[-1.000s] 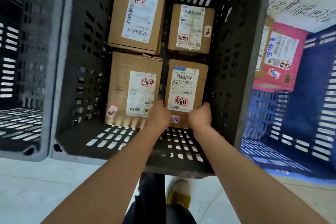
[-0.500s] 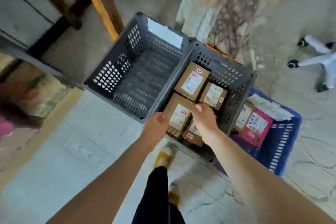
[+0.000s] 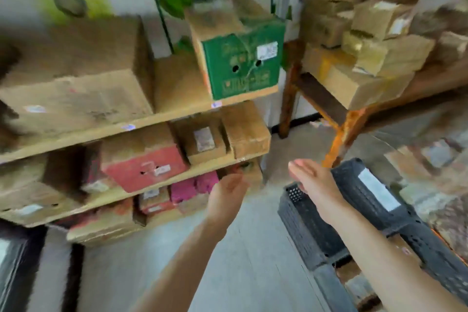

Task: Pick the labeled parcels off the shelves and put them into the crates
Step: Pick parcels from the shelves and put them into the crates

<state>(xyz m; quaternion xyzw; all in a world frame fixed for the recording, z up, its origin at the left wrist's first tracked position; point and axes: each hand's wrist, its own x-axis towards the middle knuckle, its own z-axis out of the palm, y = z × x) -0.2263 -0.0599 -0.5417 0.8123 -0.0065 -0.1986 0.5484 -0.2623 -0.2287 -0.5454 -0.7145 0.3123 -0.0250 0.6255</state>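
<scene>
Small brown parcel (image 3: 202, 143) with a white label sitting on the middle board of the wooden shelves (image 3: 177, 115). Red box (image 3: 144, 168) just beside it, pink parcels (image 3: 188, 189) one level down, green box (image 3: 240, 66) up top. Nothing picked yet: left hand (image 3: 228, 196) near the pink ones, right hand (image 3: 312, 183) in front of the dark crate (image 3: 304, 220), fingers (image 3: 300, 168) on both loose and holding nothing. Looks like the reach-for-a-parcel step. Next, probably: choose a labeled one, grip both sides, swing it over to the crate. Too blurry to read any labels tbh.
</scene>
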